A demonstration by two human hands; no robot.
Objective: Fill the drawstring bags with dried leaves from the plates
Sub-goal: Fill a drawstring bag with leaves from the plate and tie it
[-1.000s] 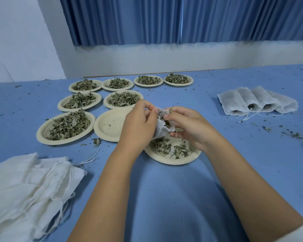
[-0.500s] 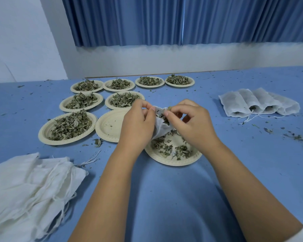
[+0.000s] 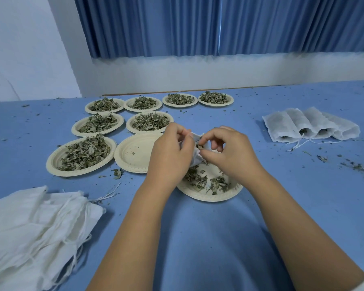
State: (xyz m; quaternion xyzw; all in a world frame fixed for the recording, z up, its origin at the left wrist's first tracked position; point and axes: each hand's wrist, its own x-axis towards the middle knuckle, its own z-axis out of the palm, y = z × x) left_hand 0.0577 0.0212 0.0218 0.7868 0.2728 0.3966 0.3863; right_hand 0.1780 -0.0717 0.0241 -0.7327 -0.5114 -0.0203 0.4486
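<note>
Head view: a blue tabletop [image 3: 198, 238] runs back to a white wall and a blue curtain [image 3: 198, 26].

At the middle, the left hand [image 3: 170, 156] is curled round a small white drawstring bag [image 3: 194, 137], gripping its mouth from the left side. The bag hangs just above the near plate [image 3: 210, 197], which carries a thin scatter of dried leaves [image 3: 198, 180]. The right hand [image 3: 232, 154] has its fingers curled, with thumb and forefinger pinching a few leaves at the bag's open mouth.

Just left of the hands lies an empty plate [image 3: 135, 152] with only crumbs on it. Beyond and beside it stand 7 heaped plates [image 3: 81, 154] in 3 rows, the farthest row holding 4.

At the lower left lies a pile of empty bags [image 3: 29, 227] with loose strings trailing from it. Well apart on the right, 4 filled bags [image 3: 309, 127] lie side by side and overlapping, mouths toward the camera. Leaf crumbs [image 3: 353, 165] speckle the cloth near them.
</note>
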